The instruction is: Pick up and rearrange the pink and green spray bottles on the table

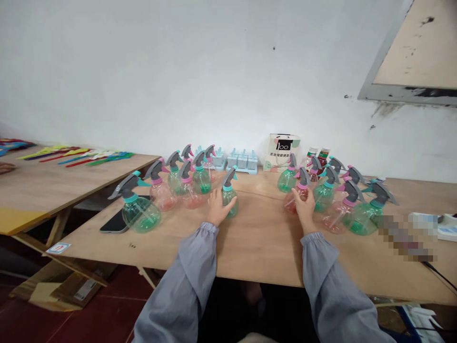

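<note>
Left hand (218, 209) half-curled round green spray bottle (228, 194); right hand (304, 206) half-curled round pink spray bottle (302, 193), second green bottle (323, 196) just right of that hand. Light, even pressure should keep both upright.

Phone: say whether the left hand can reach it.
Probably, after letting go: the left hand clasps a bottle; another bottle stands in between, but the phone lies bare at its left.
</note>
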The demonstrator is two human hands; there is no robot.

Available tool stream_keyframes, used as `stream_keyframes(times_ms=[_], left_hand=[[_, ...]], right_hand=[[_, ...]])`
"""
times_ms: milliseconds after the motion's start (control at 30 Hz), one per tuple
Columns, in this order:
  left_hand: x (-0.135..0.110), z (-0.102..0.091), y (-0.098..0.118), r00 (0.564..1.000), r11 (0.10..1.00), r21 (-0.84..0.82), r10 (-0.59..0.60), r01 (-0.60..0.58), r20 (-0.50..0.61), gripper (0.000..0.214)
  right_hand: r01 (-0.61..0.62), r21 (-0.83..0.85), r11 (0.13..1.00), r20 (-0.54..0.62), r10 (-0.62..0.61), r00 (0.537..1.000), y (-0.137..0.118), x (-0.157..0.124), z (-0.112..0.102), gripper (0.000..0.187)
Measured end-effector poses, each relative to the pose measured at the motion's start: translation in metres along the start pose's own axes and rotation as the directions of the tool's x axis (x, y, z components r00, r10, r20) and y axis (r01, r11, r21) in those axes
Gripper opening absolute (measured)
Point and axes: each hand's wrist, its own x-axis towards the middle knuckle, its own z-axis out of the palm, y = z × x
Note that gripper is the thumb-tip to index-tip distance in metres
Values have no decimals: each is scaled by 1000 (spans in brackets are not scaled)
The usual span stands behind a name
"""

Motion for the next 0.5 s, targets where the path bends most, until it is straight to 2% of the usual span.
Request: stream_keyframes(times_ms=[167, 267, 333, 400, 433, 500], left_hand=[[2, 2, -4, 994, 979, -169, 109, -111, -19, 59], [2, 2, -5, 992, 971, -206, 123, -123, -14, 60], [2, 2, -6, 995, 970, -220, 100, -100, -11, 63], [2, 4, -7, 995, 963, -254, 96, -91, 5, 63], [1, 5, -7, 994, 955, -281, 106, -96, 21, 62], [-1, 8, -6, 985, 935, -335, 150, -115, 83, 60]], right_hand=[[14, 52, 999, -9, -14, 1000, 5, 4, 12, 82], [120, 90, 989, -113, -109, 988, -3, -2, 9, 80], [315, 104, 943, -223, -287, 932, -14, -12, 2, 68], [520, 126, 845, -277, -474, 836, -28, -26, -4, 54], [589, 149, 794, -266, -541, 798, -37, -34, -5, 50], [631, 202, 749, -158, -611, 775, -55, -51, 0, 45]])
